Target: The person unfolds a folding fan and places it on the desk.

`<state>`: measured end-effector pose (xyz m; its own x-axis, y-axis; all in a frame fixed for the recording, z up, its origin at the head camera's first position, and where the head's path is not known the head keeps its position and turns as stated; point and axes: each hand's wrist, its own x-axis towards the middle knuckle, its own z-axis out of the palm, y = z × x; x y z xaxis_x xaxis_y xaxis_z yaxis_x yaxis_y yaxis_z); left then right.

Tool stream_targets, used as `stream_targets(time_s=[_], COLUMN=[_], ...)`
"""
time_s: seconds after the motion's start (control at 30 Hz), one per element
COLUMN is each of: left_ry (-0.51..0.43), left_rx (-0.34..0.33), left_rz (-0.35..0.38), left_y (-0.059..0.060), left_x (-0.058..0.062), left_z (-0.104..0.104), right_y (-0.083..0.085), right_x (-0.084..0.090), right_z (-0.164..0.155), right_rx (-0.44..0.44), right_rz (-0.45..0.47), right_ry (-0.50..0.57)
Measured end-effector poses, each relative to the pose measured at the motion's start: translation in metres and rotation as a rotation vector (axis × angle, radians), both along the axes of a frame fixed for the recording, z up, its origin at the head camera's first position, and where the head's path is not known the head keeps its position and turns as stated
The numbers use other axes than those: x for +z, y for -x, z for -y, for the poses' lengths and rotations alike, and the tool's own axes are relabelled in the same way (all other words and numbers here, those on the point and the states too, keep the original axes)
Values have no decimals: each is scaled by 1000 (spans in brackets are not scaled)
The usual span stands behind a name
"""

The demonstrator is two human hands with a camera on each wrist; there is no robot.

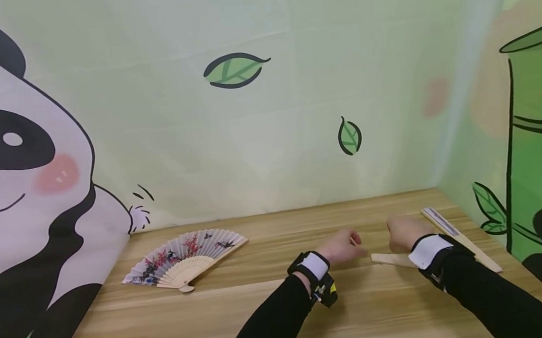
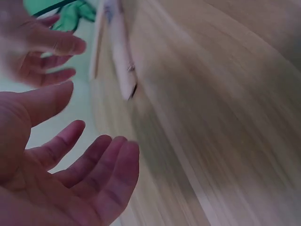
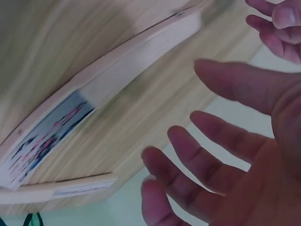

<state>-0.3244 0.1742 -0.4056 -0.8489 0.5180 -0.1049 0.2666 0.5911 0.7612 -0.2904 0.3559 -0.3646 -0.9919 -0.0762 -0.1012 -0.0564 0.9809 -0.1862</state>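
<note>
My left hand (image 1: 341, 246) hovers over the middle of the table, fingers loosely bent and holding nothing. In the right wrist view my right hand (image 3: 221, 165) shows spread, relaxed fingers with nothing in them. A folded fan (image 1: 393, 260) lies on the wood beneath the right wrist, partly covered by it in the head view. Its pale ribs and a printed strip show beside the fingers in the right wrist view. A second folded fan (image 1: 465, 241) rests farther right, slanting along the table. The spread fan (image 1: 188, 259), printed with blossoms and birds, lies well left of both hands.
The wooden table (image 1: 268, 310) meets a pale green backdrop (image 1: 298, 173) printed with leaves. A drawn panda (image 1: 69, 132) fills the left side, and drawn green bamboo (image 1: 535, 152) stands on the right wall.
</note>
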Motion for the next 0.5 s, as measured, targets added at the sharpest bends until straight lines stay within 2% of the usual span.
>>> stream_targets(time_s=[0.1,0.23,0.33,0.5], left_ry=[130,300,425,553], left_rx=[-28,-10,10,1], left_rz=[-98,-204,-296,-377], left_y=[-3,-6,-6,-8], left_x=[1,2,0,-4], left_z=[-19,-43,-55,-66], right_y=[1,5,6,7], right_x=[-9,-24,-29,-35], right_z=[-4,-9,-9,-6], right_rx=[-14,-37,-39,-42], right_rz=[17,54,57,54], right_ry=[-68,-131,-152,-171])
